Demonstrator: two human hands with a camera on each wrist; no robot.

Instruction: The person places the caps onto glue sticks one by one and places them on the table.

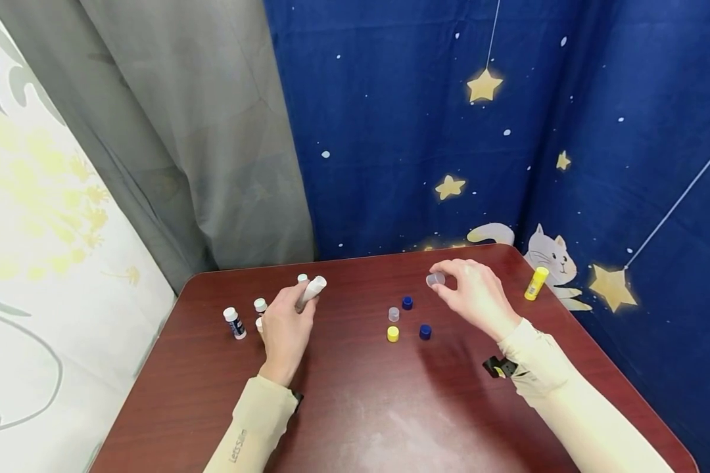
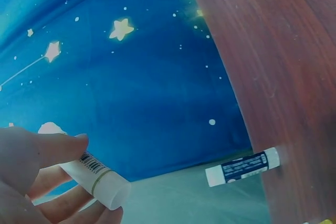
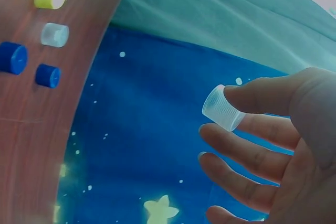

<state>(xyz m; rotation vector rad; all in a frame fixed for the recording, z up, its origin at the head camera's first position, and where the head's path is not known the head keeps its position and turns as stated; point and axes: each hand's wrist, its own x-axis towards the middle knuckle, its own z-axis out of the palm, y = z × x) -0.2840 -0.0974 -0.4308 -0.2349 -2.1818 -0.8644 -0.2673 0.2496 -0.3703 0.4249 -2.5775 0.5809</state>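
Observation:
In the head view my left hand (image 1: pixel 285 332) grips a white glue stick (image 1: pixel 311 292) above the table's left half. The left wrist view shows the glue stick (image 2: pixel 86 169) tilted, thumb on one side and fingers curled beneath, with a barcode on its label. My right hand (image 1: pixel 479 295) is raised over the right half. It pinches a translucent ribbed cap (image 3: pixel 223 108) between thumb and index finger, the other fingers spread apart. Nearest to it on the table are two blue caps (image 1: pixel 407 303), a clear cap (image 1: pixel 393 315) and a yellow cap (image 1: pixel 393 334).
Several dark-labelled sticks with white ends (image 1: pixel 235 323) stand at the left, partly hidden by my left hand. A yellow glue stick (image 1: pixel 536 284) stands by the right edge of the brown table (image 1: pixel 355 407). Curtains (image 1: pixel 390 131) hang behind.

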